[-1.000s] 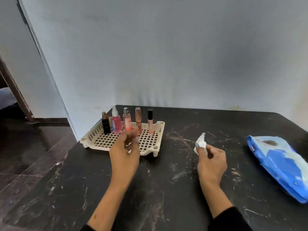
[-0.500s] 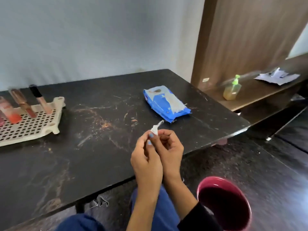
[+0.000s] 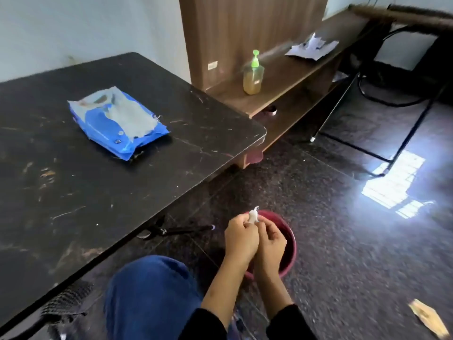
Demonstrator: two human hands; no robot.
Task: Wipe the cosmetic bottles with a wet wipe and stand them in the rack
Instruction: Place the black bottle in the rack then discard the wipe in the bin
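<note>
Both hands hold a crumpled wet wipe over a red bucket on the floor.

The left hand (image 3: 241, 238) pinches the small white wipe (image 3: 253, 216) at its fingertips; the right hand (image 3: 270, 244), touching it at 3 o'clock, has fingers curled, but whether it grips the wipe I cannot tell. The bucket (image 3: 291, 249) sits beneath them. The blue wipe pack (image 3: 117, 121) lies on the black bench (image 3: 73, 192) at 10 o'clock.

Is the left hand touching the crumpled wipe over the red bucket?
Touching. In the head view, the left hand pinches the crumpled wipe between its fingers, above the red bucket.
</note>
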